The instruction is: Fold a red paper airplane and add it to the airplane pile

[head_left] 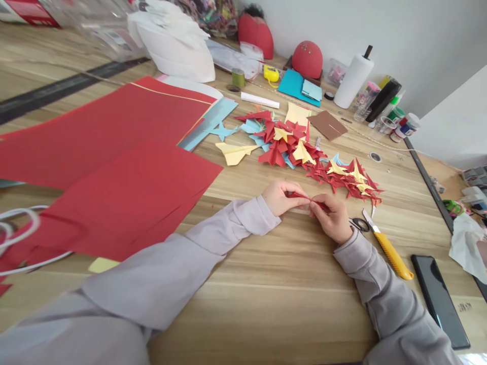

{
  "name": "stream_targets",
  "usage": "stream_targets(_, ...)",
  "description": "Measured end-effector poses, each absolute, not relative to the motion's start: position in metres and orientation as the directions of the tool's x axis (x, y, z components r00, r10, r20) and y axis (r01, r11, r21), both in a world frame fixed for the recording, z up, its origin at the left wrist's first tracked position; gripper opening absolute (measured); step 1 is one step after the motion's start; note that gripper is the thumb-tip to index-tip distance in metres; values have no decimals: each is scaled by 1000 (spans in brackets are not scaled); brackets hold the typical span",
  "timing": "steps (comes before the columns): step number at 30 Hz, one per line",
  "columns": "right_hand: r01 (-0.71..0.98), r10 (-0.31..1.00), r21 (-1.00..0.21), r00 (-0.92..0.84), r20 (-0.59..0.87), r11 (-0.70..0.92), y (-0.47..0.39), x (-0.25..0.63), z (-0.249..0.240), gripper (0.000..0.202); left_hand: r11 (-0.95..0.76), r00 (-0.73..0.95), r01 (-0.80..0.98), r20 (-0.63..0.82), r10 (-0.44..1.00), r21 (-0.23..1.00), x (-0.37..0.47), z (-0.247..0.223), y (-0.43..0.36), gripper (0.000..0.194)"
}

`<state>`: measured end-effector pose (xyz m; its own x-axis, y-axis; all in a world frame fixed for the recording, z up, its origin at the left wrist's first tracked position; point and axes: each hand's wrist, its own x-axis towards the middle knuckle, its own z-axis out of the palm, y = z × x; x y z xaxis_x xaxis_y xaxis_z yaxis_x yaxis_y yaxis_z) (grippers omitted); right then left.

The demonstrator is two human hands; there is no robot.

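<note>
Between my two hands is a small folded piece of red paper (298,195), mostly covered by the fingers. My left hand (283,198) pinches its left part between thumb and fingers. On the other side, my right hand (332,215) closes on its right end, fingertips nearly touching those of the left. Just beyond the hands lies a heap of folded paper planes (279,152), mostly red with some yellow and light blue. A single yellow paper plane (235,153) rests left of the heap.
Large red paper sheets (125,203) cover the left side. A yellow utility knife (391,253), scissors (359,224) and a black phone (439,299) lie at right. Farther back are a yellow tape measure (271,74), blue paper (299,87), a brown card (327,125) and a white bottle (354,81).
</note>
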<state>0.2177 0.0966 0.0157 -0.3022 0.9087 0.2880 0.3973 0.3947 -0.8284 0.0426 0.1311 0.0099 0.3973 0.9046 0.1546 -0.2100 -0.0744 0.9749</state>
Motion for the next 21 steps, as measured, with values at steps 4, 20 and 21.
stream_targets(4, 419, 897, -802, -318, 308, 425, 96, 218, 17, 14, -81, 409, -223, 169, 897, 971, 42, 8, 133, 31)
stream_targets(20, 395, 908, -824, -272, 317, 406, 97, 219, 12, 14, 72, 384, -257, 33, 923, 964, 42, 16, 134, 34)
stream_targets(21, 390, 912, -830, -267, 313, 399, 97, 219, 12, 15, 73, 387, -263, 36, 922, 962, 41, 17, 134, 33)
